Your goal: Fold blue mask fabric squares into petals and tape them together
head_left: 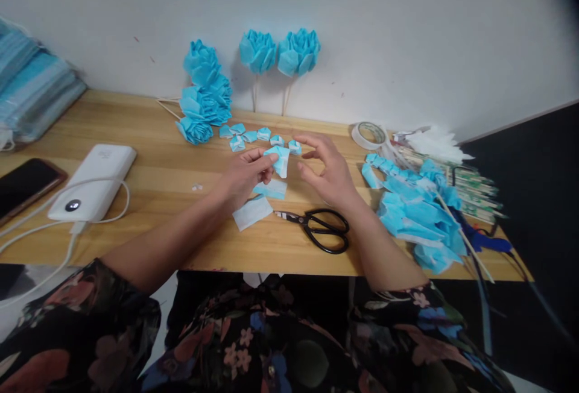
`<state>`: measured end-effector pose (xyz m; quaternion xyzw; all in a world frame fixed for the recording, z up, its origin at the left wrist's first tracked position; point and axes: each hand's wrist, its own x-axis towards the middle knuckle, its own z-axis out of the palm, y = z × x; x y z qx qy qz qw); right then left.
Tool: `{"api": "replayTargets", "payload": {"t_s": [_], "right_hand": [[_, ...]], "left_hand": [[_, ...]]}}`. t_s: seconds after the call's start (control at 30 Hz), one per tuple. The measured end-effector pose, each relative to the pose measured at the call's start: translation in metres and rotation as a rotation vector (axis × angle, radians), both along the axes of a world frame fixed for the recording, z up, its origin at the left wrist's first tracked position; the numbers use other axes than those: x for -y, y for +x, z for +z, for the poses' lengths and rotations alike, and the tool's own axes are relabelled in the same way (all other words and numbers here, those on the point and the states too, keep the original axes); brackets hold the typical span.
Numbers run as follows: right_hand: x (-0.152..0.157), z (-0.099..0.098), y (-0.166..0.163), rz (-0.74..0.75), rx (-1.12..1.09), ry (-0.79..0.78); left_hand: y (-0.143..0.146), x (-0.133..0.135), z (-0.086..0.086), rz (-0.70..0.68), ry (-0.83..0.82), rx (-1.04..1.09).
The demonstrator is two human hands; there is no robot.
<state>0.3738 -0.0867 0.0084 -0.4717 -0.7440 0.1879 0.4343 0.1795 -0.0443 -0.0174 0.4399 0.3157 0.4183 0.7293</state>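
Observation:
My left hand (248,176) pinches a small folded piece of light-blue sheet (282,163) between thumb and fingers, above the middle of the table. To its right, my right hand (326,170) is open, thumb and fingers apart, with nothing between them. Below the left hand lie flat cut pieces of pale-blue sheet (252,213). Black-handled scissors (323,229) rest just to their right, blades pointing left. Beyond my hands, several small folded blue petals (263,134) lie in a loose row.
Finished blue flowers (298,52) on sticks lean against the wall; more lie at left (203,103). A tape roll (370,135), a heap of blue petals (416,206) and a blue-handled tool (491,242) are at right. A power bank (93,182), phone (29,188) and packed masks (34,88) occupy the left.

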Motion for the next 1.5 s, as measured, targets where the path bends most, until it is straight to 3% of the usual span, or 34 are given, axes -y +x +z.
{"api": "replayTargets", "payload": {"t_s": [0.1,0.2,0.57,0.7,1.03,1.5], "right_hand": [[-0.001,-0.001,-0.002,0.040,0.195,0.176],[-0.003,-0.004,-0.003,0.074,0.256,0.243],[-0.003,-0.012,-0.006,0.007,0.164,0.228],[-0.001,-0.014,-0.009,-0.016,0.043,0.159],[-0.003,-0.017,-0.019,-0.013,-0.398,-0.269],[-0.003,-0.015,-0.020,-0.037,-0.478,-0.333]], "left_hand": [[-0.001,-0.001,0.001,-0.017,-0.060,0.061],[-0.001,0.000,0.004,-0.028,-0.082,0.072],[0.001,0.003,0.004,0.014,-0.040,0.044],[0.001,0.003,0.003,0.036,0.006,0.045],[0.001,0.003,0.000,0.053,0.035,0.030],[0.002,0.004,0.000,0.043,0.079,-0.014]]}}
